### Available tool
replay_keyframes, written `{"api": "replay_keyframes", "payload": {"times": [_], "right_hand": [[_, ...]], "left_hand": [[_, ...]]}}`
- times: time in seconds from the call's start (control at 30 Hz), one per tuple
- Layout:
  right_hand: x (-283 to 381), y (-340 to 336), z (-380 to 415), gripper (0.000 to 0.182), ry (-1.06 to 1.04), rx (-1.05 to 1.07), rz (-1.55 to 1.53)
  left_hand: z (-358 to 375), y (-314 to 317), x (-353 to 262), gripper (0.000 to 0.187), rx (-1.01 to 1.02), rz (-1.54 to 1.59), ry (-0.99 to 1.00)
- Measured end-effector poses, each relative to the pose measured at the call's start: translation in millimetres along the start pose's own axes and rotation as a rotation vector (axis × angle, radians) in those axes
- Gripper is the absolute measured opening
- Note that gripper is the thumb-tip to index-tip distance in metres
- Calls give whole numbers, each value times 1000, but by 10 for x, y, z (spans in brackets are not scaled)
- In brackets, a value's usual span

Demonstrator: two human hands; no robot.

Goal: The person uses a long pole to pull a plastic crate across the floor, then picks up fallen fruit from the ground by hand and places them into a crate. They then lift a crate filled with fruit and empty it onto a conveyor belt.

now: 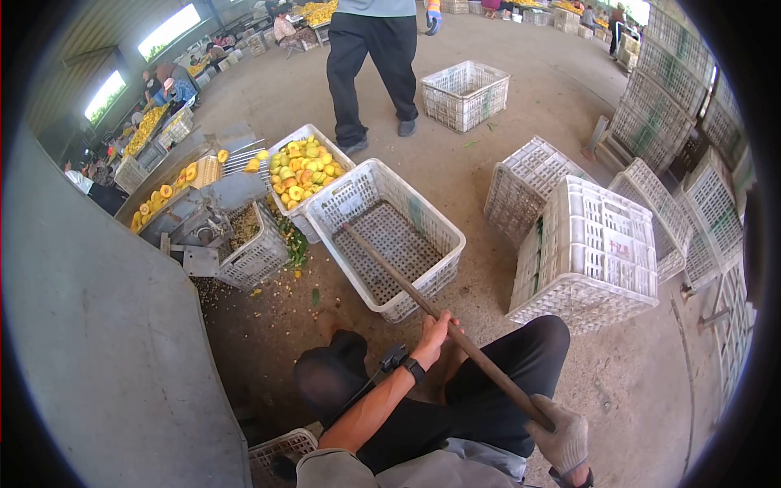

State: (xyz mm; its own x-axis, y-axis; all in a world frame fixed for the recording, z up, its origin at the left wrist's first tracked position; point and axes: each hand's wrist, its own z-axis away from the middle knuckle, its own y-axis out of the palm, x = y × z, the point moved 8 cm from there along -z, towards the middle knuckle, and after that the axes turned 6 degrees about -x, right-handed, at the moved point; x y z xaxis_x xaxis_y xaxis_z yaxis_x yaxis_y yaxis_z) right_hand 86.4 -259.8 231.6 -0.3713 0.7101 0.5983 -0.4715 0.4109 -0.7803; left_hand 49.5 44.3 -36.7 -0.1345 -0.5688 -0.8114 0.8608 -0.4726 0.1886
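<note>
A long wooden pole (488, 370) slants across my lap, its far end over the inside of an empty white crate (382, 236). My left hand (438, 335), bare and with a black watch at the wrist, is wrapped round the pole near its middle. Near the pole's close end, my right hand (560, 433) grips it in a pale knitted glove. Beyond the empty crate and to its left, a white crate (324, 140) is filled with yellow-orange fruit (301, 169).
Metal machine (199, 195) with fruit on its chute at left, a crate of pits (259, 252) below it. A person (374, 61) stands ahead, near another crate (464, 98). Stacked crates (590, 244) stand at right. A large metal panel (106, 309) fills the near left.
</note>
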Motion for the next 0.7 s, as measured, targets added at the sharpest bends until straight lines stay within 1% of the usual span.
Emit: {"api": "replay_keyframes", "payload": {"times": [0.07, 0.17, 0.27, 0.37, 0.47, 0.57, 0.67, 0.7], "right_hand": [[-3, -2, 7, 52, -6, -13, -5], [62, 2, -7, 51, -52, -11, -26], [47, -17, -13, 51, -34, 24, -7], [89, -65, -57, 52, -46, 80, 8], [-91, -67, -141, 52, -7, 118, -49], [83, -64, -84, 51, 16, 123, -27], [79, -12, -35, 52, -62, 131, 7], [65, -23, -37, 52, -68, 140, 5]], "left_hand": [[31, 2, -35, 29, -13, -28, 7], [-91, -1, 76, 29, 39, 68, 2], [-169, -6, 163, 29, 8, 48, -7], [-36, -60, 93, 28, -97, 69, -24], [181, -92, -93, 27, -89, 68, -49], [143, -174, -88, 26, -98, 100, -32], [210, -215, -101, 25, -125, 96, -21], [201, -197, -61, 25, -99, 94, -17]]}}
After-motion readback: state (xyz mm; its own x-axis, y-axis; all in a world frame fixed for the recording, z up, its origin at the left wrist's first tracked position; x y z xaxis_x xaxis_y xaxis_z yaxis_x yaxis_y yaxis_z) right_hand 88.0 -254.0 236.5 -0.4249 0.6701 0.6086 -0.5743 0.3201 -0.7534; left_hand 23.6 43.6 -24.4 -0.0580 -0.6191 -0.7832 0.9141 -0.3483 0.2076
